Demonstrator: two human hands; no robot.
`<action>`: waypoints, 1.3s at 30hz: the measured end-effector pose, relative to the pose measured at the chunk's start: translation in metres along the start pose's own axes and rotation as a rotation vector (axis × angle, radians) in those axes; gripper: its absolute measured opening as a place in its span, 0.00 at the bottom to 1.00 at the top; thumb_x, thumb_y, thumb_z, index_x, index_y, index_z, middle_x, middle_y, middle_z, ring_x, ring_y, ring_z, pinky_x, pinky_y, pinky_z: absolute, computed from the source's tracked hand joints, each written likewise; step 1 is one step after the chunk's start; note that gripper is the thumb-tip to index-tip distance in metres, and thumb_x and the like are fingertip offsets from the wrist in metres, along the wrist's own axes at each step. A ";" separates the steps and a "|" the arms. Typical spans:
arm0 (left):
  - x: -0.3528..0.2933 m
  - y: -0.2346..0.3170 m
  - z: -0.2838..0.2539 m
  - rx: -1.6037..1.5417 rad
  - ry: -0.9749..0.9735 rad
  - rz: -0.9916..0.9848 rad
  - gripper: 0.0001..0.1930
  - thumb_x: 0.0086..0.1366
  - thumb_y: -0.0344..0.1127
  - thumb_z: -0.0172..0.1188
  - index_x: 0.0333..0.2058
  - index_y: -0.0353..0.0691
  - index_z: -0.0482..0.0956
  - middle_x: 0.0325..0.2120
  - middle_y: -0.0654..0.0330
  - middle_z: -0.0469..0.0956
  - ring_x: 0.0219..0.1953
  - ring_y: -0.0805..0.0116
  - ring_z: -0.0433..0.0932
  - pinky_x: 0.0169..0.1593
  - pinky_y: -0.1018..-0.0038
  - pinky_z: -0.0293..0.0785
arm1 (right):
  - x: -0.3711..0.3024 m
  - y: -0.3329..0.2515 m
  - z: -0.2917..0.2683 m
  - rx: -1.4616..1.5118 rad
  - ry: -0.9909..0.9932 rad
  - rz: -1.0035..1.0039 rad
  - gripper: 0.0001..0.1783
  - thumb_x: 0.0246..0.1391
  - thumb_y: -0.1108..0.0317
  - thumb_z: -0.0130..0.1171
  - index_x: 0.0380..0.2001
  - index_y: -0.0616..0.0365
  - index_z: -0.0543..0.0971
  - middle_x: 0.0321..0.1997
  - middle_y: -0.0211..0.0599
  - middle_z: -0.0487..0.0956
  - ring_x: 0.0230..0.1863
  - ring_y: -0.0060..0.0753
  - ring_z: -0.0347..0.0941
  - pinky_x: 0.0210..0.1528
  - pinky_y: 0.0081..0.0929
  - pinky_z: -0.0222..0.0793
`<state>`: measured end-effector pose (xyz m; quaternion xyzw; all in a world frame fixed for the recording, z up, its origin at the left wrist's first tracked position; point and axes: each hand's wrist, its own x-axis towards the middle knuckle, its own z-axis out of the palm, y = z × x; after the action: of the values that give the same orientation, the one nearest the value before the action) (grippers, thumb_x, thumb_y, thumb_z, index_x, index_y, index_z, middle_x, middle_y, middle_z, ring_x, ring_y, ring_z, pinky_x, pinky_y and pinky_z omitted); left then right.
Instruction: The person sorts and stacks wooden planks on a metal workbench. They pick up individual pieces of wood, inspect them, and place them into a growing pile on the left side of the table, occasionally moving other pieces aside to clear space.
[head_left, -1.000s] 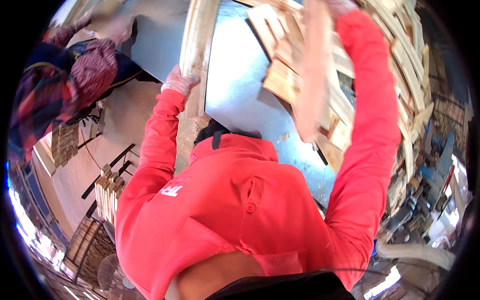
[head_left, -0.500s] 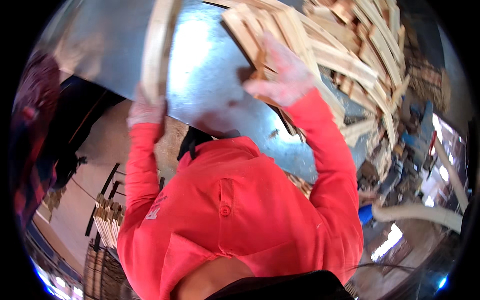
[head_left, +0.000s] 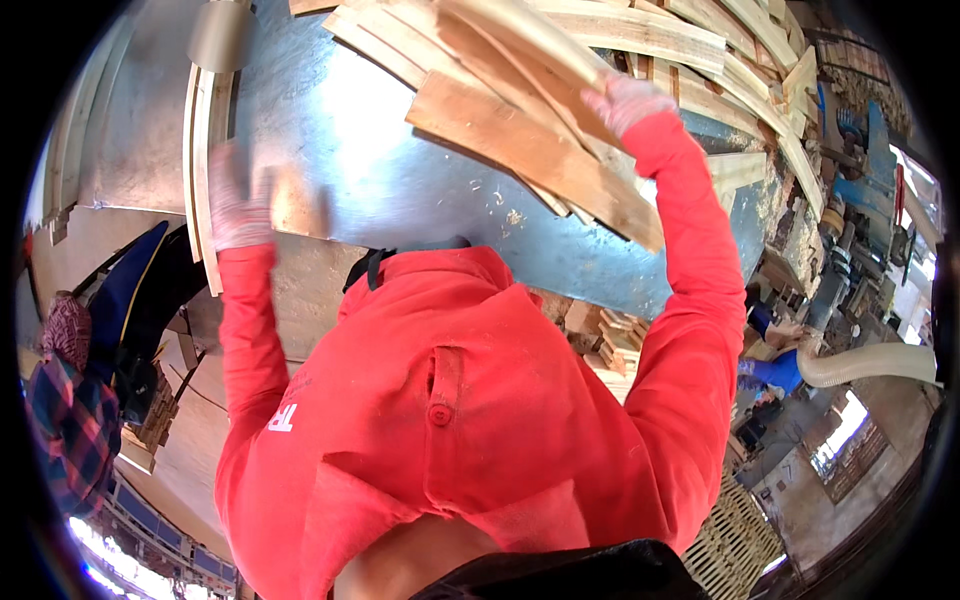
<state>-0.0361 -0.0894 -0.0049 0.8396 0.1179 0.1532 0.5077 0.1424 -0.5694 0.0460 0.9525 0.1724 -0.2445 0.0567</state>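
Note:
My left hand (head_left: pixel 241 207), in a pale, reddish-stained glove, is at the left of the metal tabletop. It is blurred, with thumb and fingers apart, right beside long narrow wooden strips (head_left: pixel 201 150) that stick out over the table's near edge. My right hand (head_left: pixel 630 103), gloved alike, closes on the near end of a long wooden board (head_left: pixel 530 40), raised at a slant over a pile. Under it a wide brown board (head_left: pixel 530 155) lies slantwise on other boards. How the right fingertips sit beneath the board is hidden.
The shiny metal tabletop (head_left: pixel 370 190) carries sawdust bits. Many curved wooden slats (head_left: pixel 640 35) are heaped at the far right. A person in a checked shirt (head_left: pixel 72 425) is at the left edge. Machinery and a pale flexible hose (head_left: pixel 870 366) are at the right.
My left hand has moved left and its fingers have come off the strip it held. My right hand, open before, has moved right and grips a board. The view has shifted.

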 end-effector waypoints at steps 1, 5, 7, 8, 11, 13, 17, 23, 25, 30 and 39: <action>-0.009 0.019 0.035 -0.190 -0.146 -0.091 0.38 0.49 0.31 0.71 0.60 0.43 0.65 0.51 0.47 0.72 0.55 0.59 0.72 0.60 0.64 0.69 | 0.006 0.000 -0.025 -0.025 0.000 0.062 0.34 0.59 0.42 0.49 0.60 0.53 0.65 0.49 0.47 0.78 0.49 0.48 0.75 0.49 0.42 0.71; -0.016 0.134 0.144 -0.462 -0.517 -0.115 0.47 0.50 0.37 0.69 0.65 0.32 0.52 0.60 0.36 0.61 0.64 0.45 0.61 0.66 0.60 0.58 | 0.013 -0.029 -0.113 0.277 0.329 -0.252 0.37 0.55 0.41 0.53 0.57 0.58 0.68 0.44 0.45 0.77 0.44 0.42 0.73 0.44 0.35 0.69; -0.012 0.143 0.188 -0.639 -0.454 -0.127 0.51 0.48 0.40 0.72 0.65 0.30 0.50 0.61 0.40 0.61 0.64 0.53 0.61 0.65 0.64 0.57 | 0.018 -0.059 -0.143 0.484 0.547 -0.529 0.37 0.52 0.41 0.57 0.56 0.59 0.69 0.38 0.43 0.78 0.38 0.37 0.74 0.40 0.31 0.69; -0.005 0.157 0.211 -0.545 -0.438 -0.075 0.50 0.47 0.42 0.73 0.64 0.29 0.53 0.58 0.43 0.66 0.61 0.56 0.66 0.64 0.65 0.60 | 0.016 -0.063 -0.139 0.450 0.520 -0.378 0.38 0.52 0.41 0.57 0.57 0.59 0.68 0.40 0.45 0.78 0.40 0.39 0.74 0.42 0.31 0.70; -0.002 0.178 0.214 -0.781 -0.461 -0.329 0.33 0.55 0.43 0.64 0.56 0.31 0.69 0.42 0.54 0.78 0.40 0.68 0.78 0.45 0.76 0.75 | 0.021 -0.054 -0.116 0.347 0.438 -0.091 0.41 0.51 0.39 0.57 0.59 0.56 0.66 0.46 0.50 0.77 0.46 0.44 0.75 0.48 0.34 0.71; 0.006 0.166 0.197 -0.717 -0.388 -0.369 0.26 0.56 0.42 0.64 0.50 0.31 0.75 0.35 0.57 0.81 0.35 0.67 0.79 0.43 0.74 0.76 | 0.033 -0.011 -0.076 0.288 0.424 -0.095 0.40 0.52 0.37 0.55 0.60 0.53 0.65 0.50 0.51 0.77 0.50 0.49 0.75 0.50 0.38 0.71; 0.010 0.108 0.162 -0.651 -0.194 -0.539 0.15 0.58 0.40 0.66 0.40 0.35 0.83 0.34 0.61 0.81 0.33 0.70 0.79 0.40 0.73 0.76 | 0.032 0.013 0.011 -0.064 0.089 0.047 0.59 0.36 0.37 0.67 0.69 0.45 0.52 0.71 0.46 0.55 0.72 0.51 0.47 0.70 0.42 0.47; -0.033 0.046 0.169 -0.535 -0.022 -0.746 0.17 0.56 0.36 0.67 0.42 0.33 0.80 0.31 0.59 0.81 0.30 0.68 0.79 0.37 0.71 0.76 | 0.043 -0.005 0.000 0.073 0.011 0.063 0.62 0.34 0.38 0.70 0.69 0.47 0.50 0.69 0.45 0.59 0.70 0.47 0.54 0.67 0.42 0.54; -0.043 0.033 0.176 -0.623 -0.029 -0.748 0.18 0.56 0.37 0.67 0.43 0.34 0.80 0.30 0.59 0.81 0.30 0.68 0.78 0.37 0.71 0.75 | 0.054 0.003 -0.001 0.197 0.011 0.076 0.63 0.32 0.40 0.73 0.69 0.50 0.52 0.67 0.48 0.63 0.67 0.50 0.59 0.66 0.41 0.57; -0.032 0.081 0.155 -0.399 -0.057 -0.675 0.18 0.56 0.38 0.66 0.44 0.34 0.80 0.31 0.60 0.81 0.31 0.70 0.78 0.37 0.71 0.75 | 0.071 0.002 -0.039 0.561 0.485 -0.207 0.58 0.28 0.41 0.75 0.60 0.65 0.65 0.59 0.55 0.71 0.61 0.47 0.68 0.61 0.39 0.63; 0.024 0.112 0.163 -0.272 -0.391 -0.305 0.23 0.55 0.41 0.66 0.47 0.34 0.75 0.33 0.53 0.82 0.36 0.67 0.80 0.42 0.71 0.76 | 0.025 -0.163 -0.090 1.034 0.763 -0.414 0.30 0.54 0.52 0.56 0.54 0.62 0.69 0.47 0.50 0.78 0.46 0.45 0.75 0.53 0.40 0.69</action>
<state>0.0523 -0.2650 0.0261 0.7498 0.1212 -0.0757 0.6461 0.1449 -0.3921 0.1087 0.8240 0.2203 0.0523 -0.5194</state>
